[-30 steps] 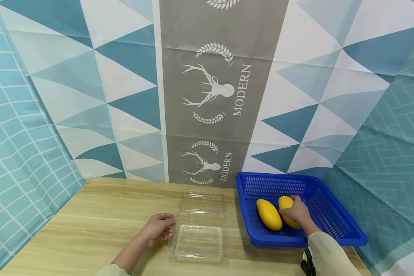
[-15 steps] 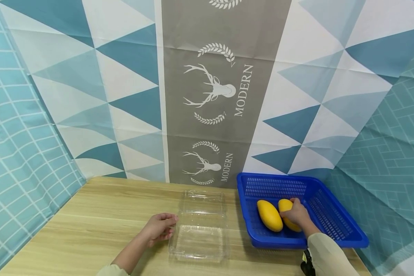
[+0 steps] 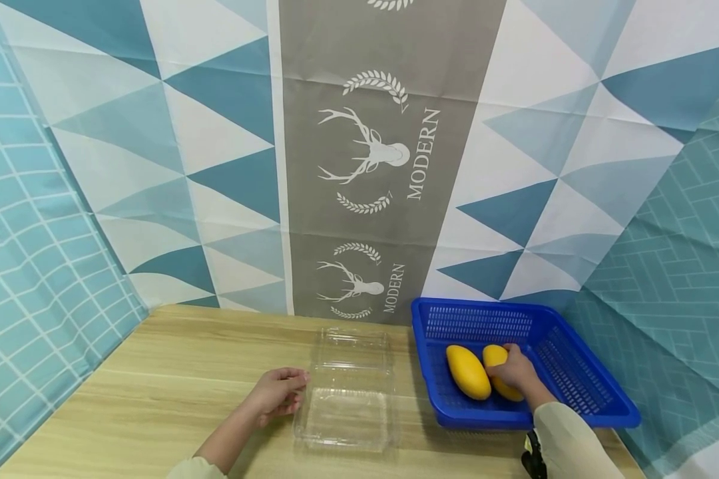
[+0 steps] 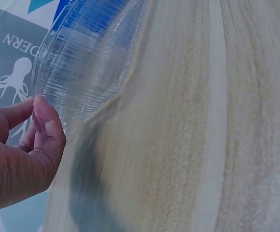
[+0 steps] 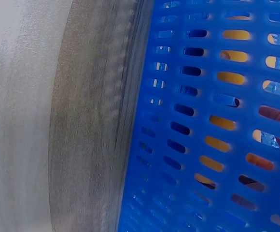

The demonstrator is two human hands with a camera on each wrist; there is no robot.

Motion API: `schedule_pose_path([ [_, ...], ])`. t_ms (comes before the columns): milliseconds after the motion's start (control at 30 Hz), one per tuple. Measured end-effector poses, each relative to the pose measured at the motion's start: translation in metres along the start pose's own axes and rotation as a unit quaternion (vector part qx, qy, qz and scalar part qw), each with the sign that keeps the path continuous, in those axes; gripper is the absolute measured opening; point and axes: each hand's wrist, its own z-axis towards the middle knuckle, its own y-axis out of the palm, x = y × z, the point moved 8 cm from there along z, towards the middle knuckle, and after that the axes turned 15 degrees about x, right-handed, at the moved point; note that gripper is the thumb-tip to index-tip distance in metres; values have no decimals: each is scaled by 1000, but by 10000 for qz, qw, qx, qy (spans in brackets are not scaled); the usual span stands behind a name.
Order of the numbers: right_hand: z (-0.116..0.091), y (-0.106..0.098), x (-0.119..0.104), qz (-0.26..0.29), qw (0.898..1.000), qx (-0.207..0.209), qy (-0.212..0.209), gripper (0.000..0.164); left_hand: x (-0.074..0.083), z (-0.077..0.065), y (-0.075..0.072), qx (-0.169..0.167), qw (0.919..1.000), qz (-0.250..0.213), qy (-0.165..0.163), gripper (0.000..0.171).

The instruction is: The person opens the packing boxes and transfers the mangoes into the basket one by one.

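Observation:
A clear plastic clamshell container [image 3: 349,416] lies opened out on the wooden table, its lid [image 3: 353,347] toward the wall. My left hand [image 3: 278,394] pinches the container's left rim between thumb and index finger; in the left wrist view the fingertips [image 4: 39,102] meet right at its edge. On the right, two yellow mangoes lie in a blue plastic basket [image 3: 440,416]. My right hand [image 3: 518,371] grips the right mango [image 3: 494,354] from above, hiding part of it. Beside it is the left mango [image 3: 469,372]. The right wrist view is mostly filled by the basket's slotted wall [image 5: 178,113].
The wooden table [image 3: 156,386] runs back to a patterned wall cloth [image 3: 359,219]. Teal tile-print cloth hangs at both sides. The basket's raised walls surround the mangoes near the table's right edge. A black object [image 3: 534,459] sits at the right sleeve.
The right hand and its mango have shifted very slightly toward me within the basket. The left hand stays at the container's rim.

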Motion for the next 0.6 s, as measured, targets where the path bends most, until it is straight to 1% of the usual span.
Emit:
schedule_pose_path([
  [167, -1, -2, 0, 15, 10000, 0, 49, 78, 1, -1, 0, 13, 10000, -18, 38, 50],
  [600, -4, -4, 2, -44, 9999, 31, -136, 79, -1, -3, -1, 55, 10000, -5, 13, 51],
])
